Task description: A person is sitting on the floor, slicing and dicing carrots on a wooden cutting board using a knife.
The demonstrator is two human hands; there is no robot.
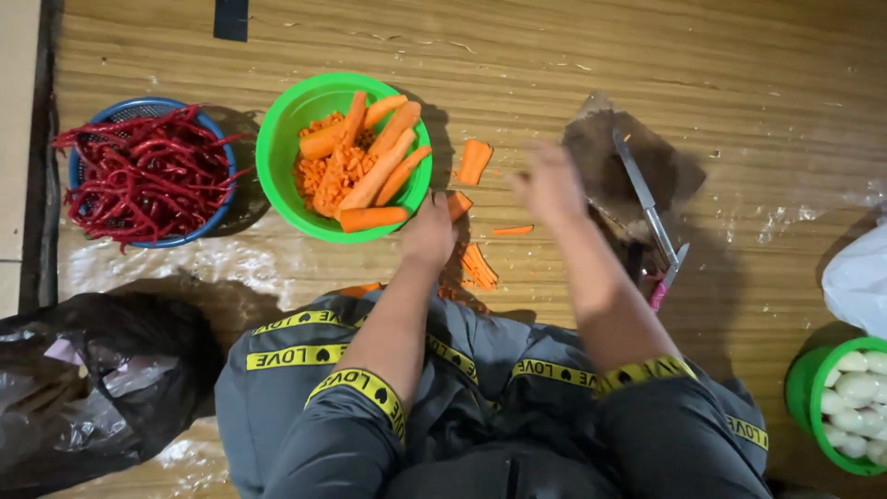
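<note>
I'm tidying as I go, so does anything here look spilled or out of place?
Yes. Loose carrot pieces lie on the floor beside the green bowl rather than in it, with more near the left hand. A knife lies bare on the floor, close to the right hand, which is blurred.

We take this for a home food-prep spot on a wood-patterned floor [554,55]: green bowl [277,139] of peeled carrots [370,176], blue basket [83,176] of red chillies [148,171], a knife [642,199], clear plastic sheeting [166,263] underneath.
</note>
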